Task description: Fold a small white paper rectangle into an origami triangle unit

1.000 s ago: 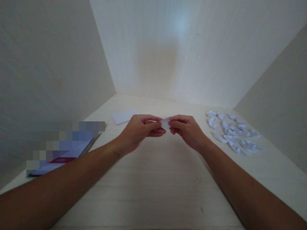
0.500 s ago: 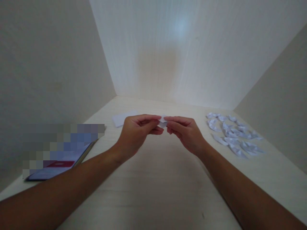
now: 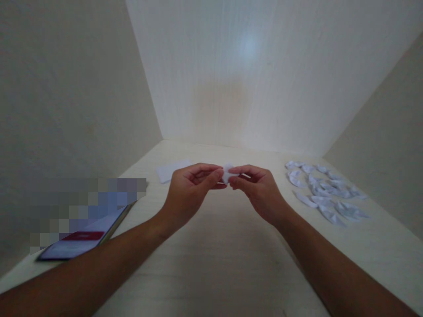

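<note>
A small folded piece of white paper (image 3: 227,173) is held above the pale wooden table (image 3: 218,259) between both hands. My left hand (image 3: 191,187) pinches its left side with thumb and fingertips. My right hand (image 3: 259,189) pinches its right side the same way. Most of the paper is hidden by the fingers. Behind my left hand, a flat sheet of white paper (image 3: 172,170) lies on the table.
Several small folded white paper pieces (image 3: 325,193) lie spread at the right of the table. A phone (image 3: 82,240) with a lit screen lies at the left. Pale walls close in the table at the back and on both sides.
Both hands have stayed together on the small paper, with slight shifts of the fingers. The view has tilted a little, so everything sits lower in the picture.
</note>
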Demonstrator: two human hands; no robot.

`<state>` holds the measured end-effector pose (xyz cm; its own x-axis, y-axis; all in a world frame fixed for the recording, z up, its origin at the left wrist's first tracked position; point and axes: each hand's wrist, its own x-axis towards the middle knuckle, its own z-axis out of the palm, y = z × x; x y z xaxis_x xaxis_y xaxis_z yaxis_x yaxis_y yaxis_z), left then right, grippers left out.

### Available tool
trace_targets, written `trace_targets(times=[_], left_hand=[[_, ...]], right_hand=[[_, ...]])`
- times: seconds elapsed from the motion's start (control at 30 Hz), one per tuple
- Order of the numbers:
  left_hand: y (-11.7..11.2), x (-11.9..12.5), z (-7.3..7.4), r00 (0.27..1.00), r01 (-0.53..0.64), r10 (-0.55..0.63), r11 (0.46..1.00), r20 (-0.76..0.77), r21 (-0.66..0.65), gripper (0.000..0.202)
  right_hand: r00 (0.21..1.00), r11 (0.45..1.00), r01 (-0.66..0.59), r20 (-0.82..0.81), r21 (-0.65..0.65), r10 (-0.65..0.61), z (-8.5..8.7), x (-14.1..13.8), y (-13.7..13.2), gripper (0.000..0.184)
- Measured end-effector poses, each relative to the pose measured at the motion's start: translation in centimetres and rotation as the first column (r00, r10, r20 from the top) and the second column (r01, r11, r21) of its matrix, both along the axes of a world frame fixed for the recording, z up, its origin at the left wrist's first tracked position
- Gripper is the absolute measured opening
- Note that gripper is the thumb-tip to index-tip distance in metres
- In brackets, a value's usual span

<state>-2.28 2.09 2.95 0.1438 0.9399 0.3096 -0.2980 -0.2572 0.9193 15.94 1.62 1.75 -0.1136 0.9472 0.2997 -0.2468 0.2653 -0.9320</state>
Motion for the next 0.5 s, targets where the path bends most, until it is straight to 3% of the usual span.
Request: trace_targets(times=[0.5], left_hand=[[-0.61,0.24,0.69,1.0,-0.025,0.024,1.0,-0.019,-0.011,0.036]], right_hand=[[0.994,0.993,0.105,0.029,0.045,-0.107,1.05,-0.91,-0.76,0.015]])
